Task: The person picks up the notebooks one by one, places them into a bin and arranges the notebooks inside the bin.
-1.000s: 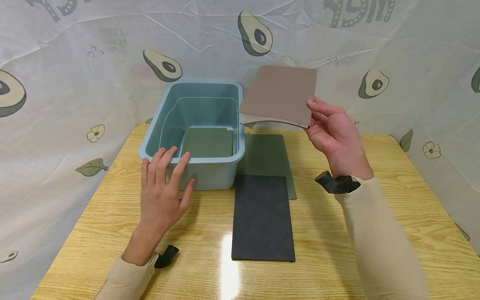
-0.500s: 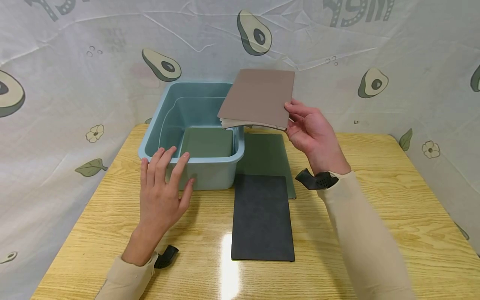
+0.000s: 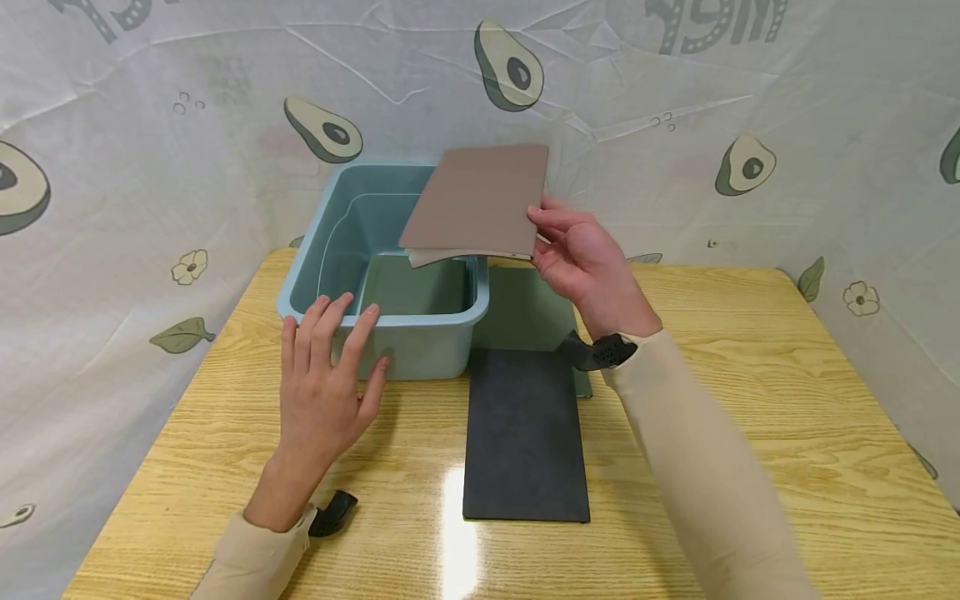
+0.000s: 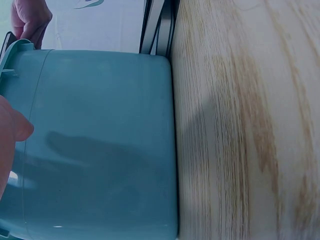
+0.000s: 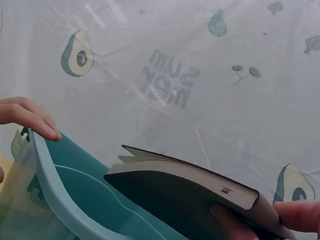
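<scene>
My right hand [image 3: 588, 258] pinches a brown-covered notebook [image 3: 480, 200] by its spine edge, thumb on top and fingers beneath. The notebook is held tilted over the right side of a blue plastic bin [image 3: 382, 323], and its pages [image 5: 200, 172] fan slightly apart in the right wrist view. On the bin's near rim rests my left hand [image 3: 322, 383], fingers spread over the edge and thumb against the outer wall. Inside the bin lies a green notebook [image 3: 412, 287], partly hidden by the brown one.
Right of the bin a second green notebook [image 3: 517, 308] lies on the wooden table [image 3: 750, 400]. A black notebook [image 3: 525, 442] overlaps its near end. Behind the table hangs a pale curtain [image 3: 637, 83] printed with avocados.
My right hand has carried the brown notebook leftward and slightly down, from right of the bin to over its right side. My left hand has stayed on the rim.
</scene>
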`<state>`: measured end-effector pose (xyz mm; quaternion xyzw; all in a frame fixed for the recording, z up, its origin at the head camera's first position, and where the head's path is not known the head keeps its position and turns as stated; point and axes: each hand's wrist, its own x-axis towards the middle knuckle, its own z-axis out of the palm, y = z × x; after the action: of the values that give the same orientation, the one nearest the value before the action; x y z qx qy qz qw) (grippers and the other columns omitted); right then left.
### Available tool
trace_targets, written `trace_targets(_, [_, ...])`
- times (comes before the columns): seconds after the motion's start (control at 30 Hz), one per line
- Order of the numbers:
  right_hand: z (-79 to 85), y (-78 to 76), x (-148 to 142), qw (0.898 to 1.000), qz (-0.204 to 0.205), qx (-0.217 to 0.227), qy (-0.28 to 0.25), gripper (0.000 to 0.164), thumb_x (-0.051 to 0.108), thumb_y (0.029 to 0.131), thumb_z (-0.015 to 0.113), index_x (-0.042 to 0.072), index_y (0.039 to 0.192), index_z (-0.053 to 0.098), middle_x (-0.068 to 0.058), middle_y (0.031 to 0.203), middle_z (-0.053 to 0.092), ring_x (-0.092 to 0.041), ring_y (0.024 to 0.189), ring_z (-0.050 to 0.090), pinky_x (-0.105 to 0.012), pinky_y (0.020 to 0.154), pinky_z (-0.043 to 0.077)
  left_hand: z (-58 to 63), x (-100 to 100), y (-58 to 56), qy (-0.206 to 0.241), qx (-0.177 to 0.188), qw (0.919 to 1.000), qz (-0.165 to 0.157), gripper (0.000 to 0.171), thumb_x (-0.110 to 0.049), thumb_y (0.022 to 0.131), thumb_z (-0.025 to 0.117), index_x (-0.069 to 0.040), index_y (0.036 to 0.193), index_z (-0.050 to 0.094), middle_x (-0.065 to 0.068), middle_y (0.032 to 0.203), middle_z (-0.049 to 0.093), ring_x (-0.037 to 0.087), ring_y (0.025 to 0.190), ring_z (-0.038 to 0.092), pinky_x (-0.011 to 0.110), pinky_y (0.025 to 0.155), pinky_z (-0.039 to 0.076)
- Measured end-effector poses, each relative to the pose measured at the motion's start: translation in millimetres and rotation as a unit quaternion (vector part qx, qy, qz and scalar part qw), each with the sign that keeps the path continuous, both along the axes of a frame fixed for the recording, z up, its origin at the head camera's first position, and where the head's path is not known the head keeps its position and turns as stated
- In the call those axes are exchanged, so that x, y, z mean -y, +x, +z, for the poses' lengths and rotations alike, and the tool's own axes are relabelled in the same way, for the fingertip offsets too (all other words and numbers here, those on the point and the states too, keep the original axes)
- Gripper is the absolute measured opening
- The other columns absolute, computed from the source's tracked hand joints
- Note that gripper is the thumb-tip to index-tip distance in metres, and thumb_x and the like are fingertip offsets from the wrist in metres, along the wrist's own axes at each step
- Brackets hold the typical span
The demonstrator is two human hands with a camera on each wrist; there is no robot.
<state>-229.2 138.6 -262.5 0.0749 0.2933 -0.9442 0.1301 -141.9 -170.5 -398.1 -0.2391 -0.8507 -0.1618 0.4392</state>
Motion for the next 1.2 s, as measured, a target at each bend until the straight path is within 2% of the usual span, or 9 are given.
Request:
trace_targets(0.1, [-1.8,-1.9,8.0,1.000,0.006,0.004,0.014,0.044,-0.004,0.106,0.051,0.009,0.148,0.052,-0.008,0.127,0.058,-0.022,0.111,0.065,-0.030,0.084,0.063,-0.2,0.1,0.0,0.001,0.001,1.0000,-0.001,0.067,-0.018,0.090,0.070,-0.013,0.155,0.053,0.025,0.156,0.051,0.048,0.147,0.043,0.070,0.122,0.026])
trace_targets(0.17, [-2.9,-2.9,13.2,1.000,0.011,0.007,0.021,0.044,-0.003,0.106,0.051,0.010,0.148,0.053,-0.007,0.128,0.059,-0.022,0.112,0.065,-0.031,0.095,0.062,-0.4,0.2,-0.1,0.001,0.000,1.0000,-0.002,0.067,-0.018,0.090,0.070,-0.013,0.155,0.054,0.025,0.156,0.051,0.048,0.147,0.043,0.071,0.121,0.026])
trace_targets(0.27, [-4.4,-5.6,21.0,0.999,0.018,0.006,0.032,0.045,-0.003,0.107,0.050,0.009,0.150,0.055,-0.008,0.130,0.058,-0.023,0.114,0.064,-0.034,0.115,0.049,-0.8,0.2,-0.5,0.003,-0.002,1.0000,-0.002,0.066,-0.019,0.091,0.069,-0.013,0.155,0.054,0.024,0.156,0.051,0.047,0.147,0.043,0.070,0.122,0.026])
trace_targets(0.37, [-5.2,-8.8,29.1,0.999,0.022,0.010,0.037,0.047,-0.003,0.107,0.050,0.009,0.152,0.055,-0.009,0.133,0.057,-0.024,0.113,0.064,-0.036,0.125,0.038,-1.3,0.3,-0.6,0.003,-0.003,1.0000,-0.002,0.065,-0.020,0.092,0.068,-0.013,0.155,0.054,0.024,0.156,0.051,0.047,0.147,0.043,0.070,0.122,0.026])
trace_targets(0.57, [-6.1,-14.9,46.7,0.998,0.028,0.010,0.062,0.049,-0.003,0.108,0.048,0.010,0.155,0.053,-0.009,0.131,0.057,-0.024,0.109,0.063,-0.038,0.125,0.038,-2.3,1.0,-0.7,0.001,0.001,1.0000,-0.002,0.064,-0.022,0.093,0.067,-0.013,0.155,0.053,0.025,0.157,0.050,0.047,0.148,0.042,0.070,0.123,0.025])
trace_targets(0.77, [-2.9,-17.7,64.3,0.997,0.031,0.004,0.075,0.044,-0.003,0.107,0.051,0.006,0.150,0.056,-0.009,0.125,0.058,-0.024,0.106,0.064,-0.040,0.124,0.041,-1.8,1.1,-0.7,0.000,0.002,1.0000,-0.001,0.065,-0.022,0.093,0.068,-0.013,0.155,0.053,0.024,0.158,0.049,0.047,0.149,0.042,0.068,0.125,0.024])
trace_targets(1.2, [-4.8,-18.4,85.0,0.994,0.035,0.019,0.102,0.042,-0.002,0.105,0.057,0.008,0.146,0.061,-0.009,0.126,0.061,-0.026,0.114,0.066,-0.046,0.118,0.047,-1.4,0.4,-0.6,0.000,0.004,1.0000,0.001,0.065,-0.021,0.092,0.068,-0.013,0.155,0.053,0.024,0.158,0.049,0.047,0.148,0.042,0.069,0.124,0.024])
